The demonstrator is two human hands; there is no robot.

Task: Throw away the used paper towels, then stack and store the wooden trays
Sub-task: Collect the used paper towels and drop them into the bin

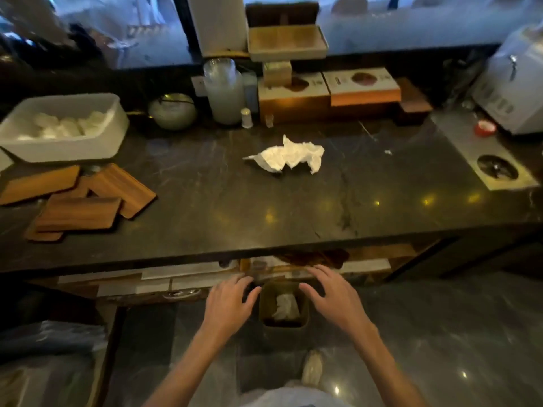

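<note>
Paper towel (286, 155), crumpled and white, lies on the dark worktop (223, 201) near its middle, well apart from everything else on it. A second crumpled paper towel (284, 306) sits inside a small dark bin (283, 304) on the floor, below the worktop's front edge. The left hand (230, 301) and the right hand (332, 298) hover on either side of the bin's rim, palms down and fingers spread; both are released and hold nothing. Whether they touch the bin cannot be told.

Wooden trays (79, 199) lie in a loose, overlapping heap at the left end of the worktop, near its front edge, some tilted over one another. Just behind them stands a white tub (63, 127) with white rolled items inside. Along the back of the worktop stand a round lidded bowl (172, 111), a tall clear jar (224, 92) and a row of brown and orange boxes (329, 92). A white appliance (517, 83) stands at the far right, with a small red lid (484, 128) just before it. A metal plate with a round opening (496, 168) is set into the right end of the worktop. Below the worktop, a shelf (182, 282) holds flat pale and brown items, too blurred to identify.
</note>
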